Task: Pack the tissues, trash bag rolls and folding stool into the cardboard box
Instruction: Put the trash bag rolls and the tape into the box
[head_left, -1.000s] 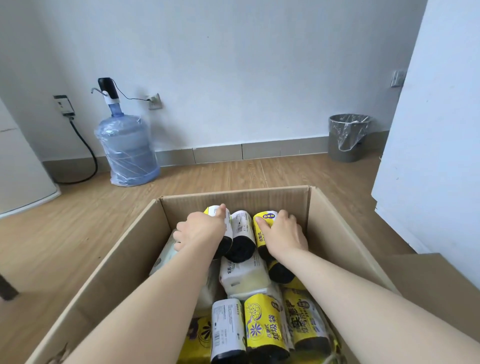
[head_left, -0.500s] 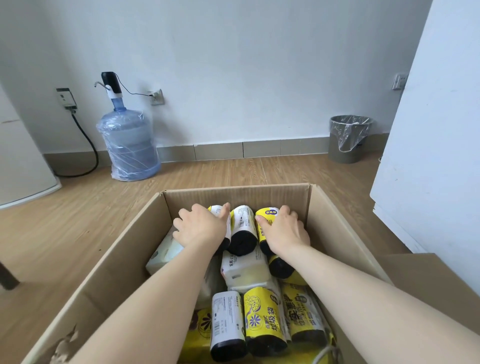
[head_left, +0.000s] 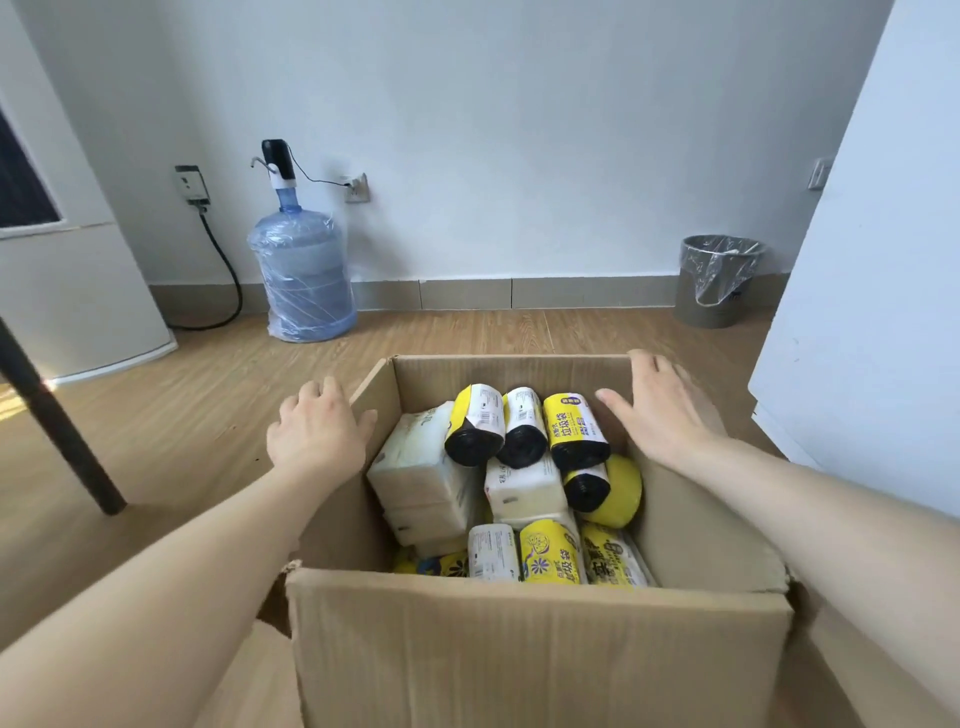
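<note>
1. Both hands are out of the cardboard box (head_left: 535, 649) since the earlier frame; they were pressing on the rolls at the far wall, and now sit at the top edges.
2. Left hand (head_left: 317, 436) – open, fingers spread, at the left wall's top edge near the far-left corner. Grips nothing.
3. Right hand (head_left: 660, 410) – open, palm against the right wall near the far-right corner. Also empty.
4. My read: the hands bracket the box to steady it or reach for flaps, since the load looks settled.
5. Contents: three trash bag rolls (head_left: 524, 426) lie side by side against the far wall, more rolls along the near wall.
6. Tissue packs (head_left: 421, 473) are stacked against the left wall, with another in the centre.
7. A yellow round shape (head_left: 621, 491) shows by the right wall – possibly the folding stool, can't confirm.
8. Box is near full.
</note>
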